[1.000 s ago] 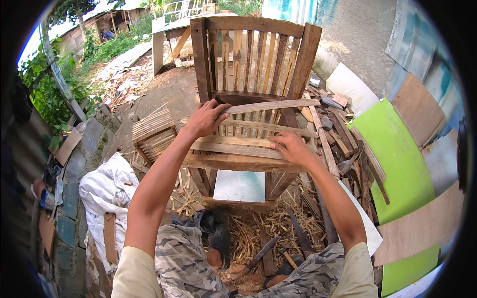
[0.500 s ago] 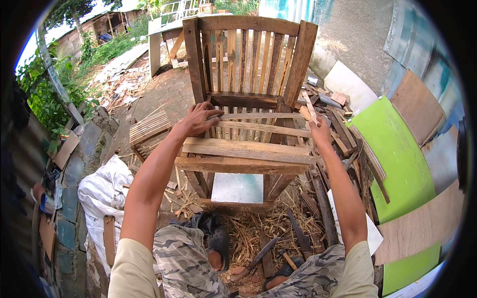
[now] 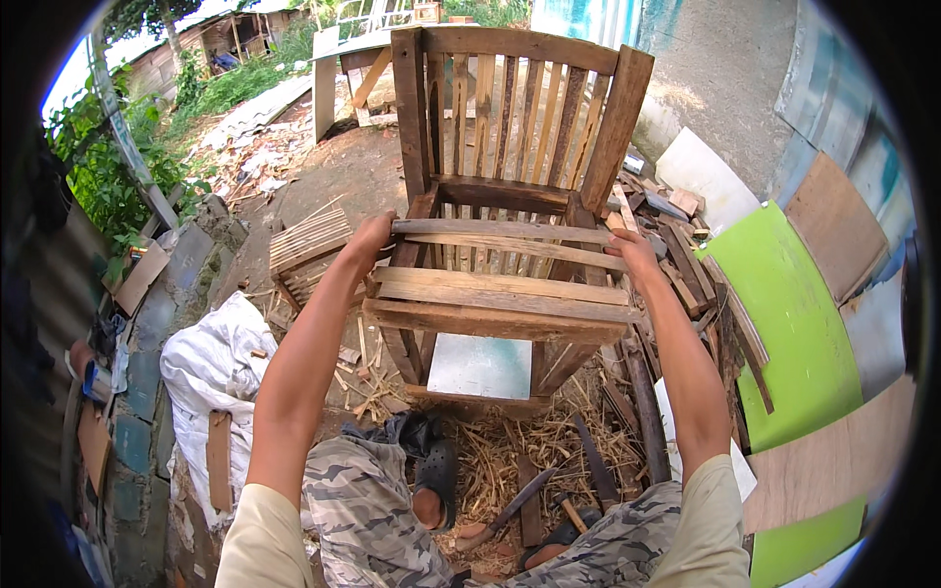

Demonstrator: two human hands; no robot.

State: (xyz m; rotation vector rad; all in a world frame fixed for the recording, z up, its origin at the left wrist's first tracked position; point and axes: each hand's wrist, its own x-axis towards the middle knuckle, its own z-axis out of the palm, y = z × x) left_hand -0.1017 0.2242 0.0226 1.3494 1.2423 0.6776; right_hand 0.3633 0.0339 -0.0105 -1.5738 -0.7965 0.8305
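Observation:
A wooden chair [image 3: 510, 316] with a tall slatted back [image 3: 529, 40] stands upright in front of me. Across its open seat frame lies a long wooden slat [image 3: 500, 230]. My left hand [image 3: 371, 238] is closed round the slat's left end, and the fingers of my right hand [image 3: 635, 251] close on its right end. A second, thinner strip [image 3: 520, 249] runs just on the near side of it, close to my right fingers. Wider seat boards [image 3: 500, 285] lie along the chair's front edge. Both palms are hidden.
Between my feet are a machete [image 3: 515, 502], a hammer [image 3: 570, 510] and wood shavings [image 3: 480, 451]. Scrap wood [image 3: 676, 260] and a green panel [image 3: 784, 314] are at right. A white sack [image 3: 218, 363] and a small slatted piece [image 3: 309, 240] are at left.
My left hand has gone from resting over the slat to gripping its left end. My right hand has come onto the opposite end. The whole view has shifted slightly.

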